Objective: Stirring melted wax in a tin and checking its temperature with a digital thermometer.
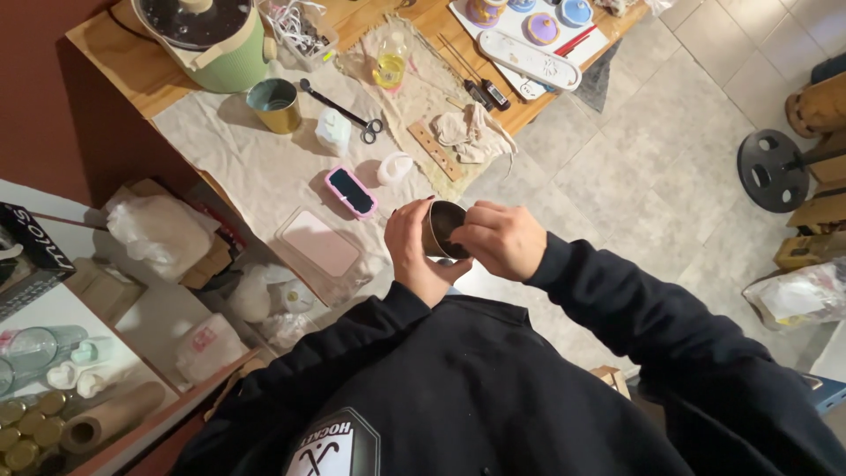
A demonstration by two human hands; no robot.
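At the far left, a lower shelf point(106, 308) carries white wrapped bundles, a cardboard tube point(110, 419) and small gold lids point(22, 432). Next comes the wooden tabletop point(115, 53), draped with a beige cloth point(238, 159), holding a green cooker pot point(211, 40), a gold tin point(275, 104), black scissors point(345, 113), a pink-rimmed scale point(351, 192) and a clear lidded box point(319, 245). Near the tabletop's front edge, the left hand point(410, 251) wraps around a small dark metal tin point(441, 227), gripping it in the air just past the edge, while the right hand point(498, 238) closes over its rim with fingers curled into the opening; what they pinch cannot be seen. Since the tin is held off the tabletop, a slip would likely drop it on the tiled floor point(652, 159), and the sleeve could brush the box. Further right lie a jar of yellow liquid point(390, 63), a crumpled rag point(467, 130) and a white tray of purple and blue moulds point(529, 35). A black round stand base point(771, 169) sits on the pale tiles at the right.
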